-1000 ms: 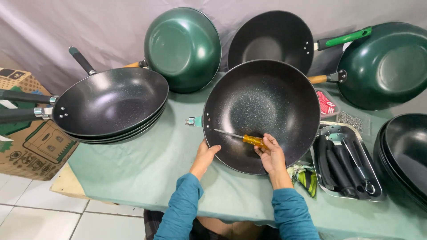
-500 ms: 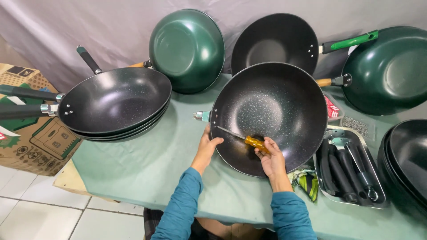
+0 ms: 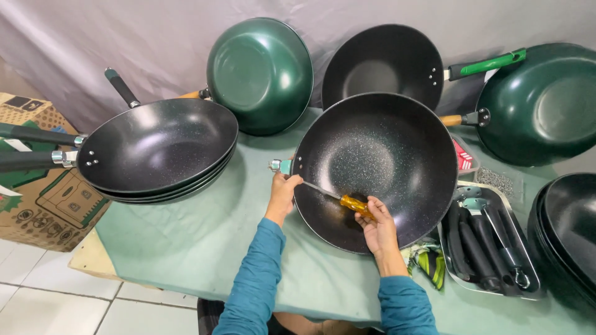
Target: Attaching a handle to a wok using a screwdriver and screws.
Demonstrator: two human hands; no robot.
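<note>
A black speckled wok (image 3: pixel 379 158) lies on the green-covered table (image 3: pixel 186 242) in front of me. My left hand (image 3: pixel 282 192) grips its left rim beside a small metal handle bracket (image 3: pixel 277 165). My right hand (image 3: pixel 375 224) holds a screwdriver with an amber handle (image 3: pixel 355 205); its thin shaft runs up and left across the wok's inside toward the rim by my left hand.
A stack of black woks (image 3: pixel 158 149) with handles sits at left. Two green woks (image 3: pixel 261 74) (image 3: pixel 540 102) and a black wok (image 3: pixel 382 65) lean at the back. A metal tray (image 3: pixel 462 193) of black handles is at right, more black woks (image 3: pixel 568 236) beyond it, a cardboard box (image 3: pixel 37 198) far left.
My left hand has moved up onto the wok's left rim by the bracket. The screwdriver tip has shifted toward that rim. The view has drifted slightly.
</note>
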